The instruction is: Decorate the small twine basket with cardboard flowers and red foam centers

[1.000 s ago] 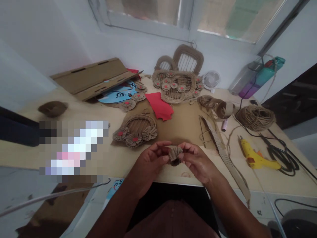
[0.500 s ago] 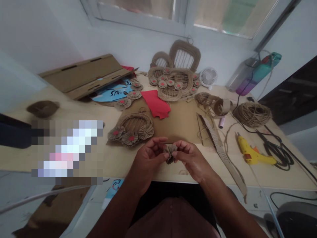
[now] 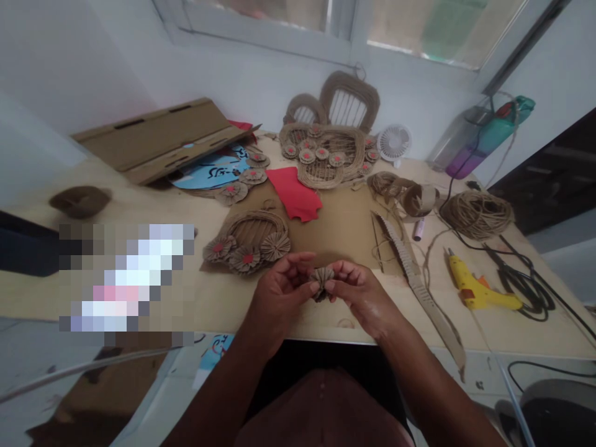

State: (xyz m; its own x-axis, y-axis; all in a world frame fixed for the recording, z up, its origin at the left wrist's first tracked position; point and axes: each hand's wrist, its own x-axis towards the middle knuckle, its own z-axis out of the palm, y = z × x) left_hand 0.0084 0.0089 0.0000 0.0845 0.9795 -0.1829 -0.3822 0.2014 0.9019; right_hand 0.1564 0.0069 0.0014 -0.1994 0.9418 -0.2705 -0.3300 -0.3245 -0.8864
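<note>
Between my two hands is a small pleated cardboard rosette, brown and fan-folded. My left hand pinches its left side between thumb and fingers. On the other side my right hand pinches it the same way. Just beyond my left hand lies a twine-wrapped frame with several rosettes on its lower edge; two have red centres, while the rosette at its right end has none. A red sheet with a notched edge rests on the brown cardboard ahead.
At right lie a yellow glue gun, a strip of corrugated cardboard and a twine coil. More twine-wrapped frames and a small white fan stand at the back. A folded cardboard box is at back left.
The rosette has tipped slightly between my fingers, so more of its pleated face shows. Both hands keep their pinch in nearly the same place. The whole view has shifted slightly.
</note>
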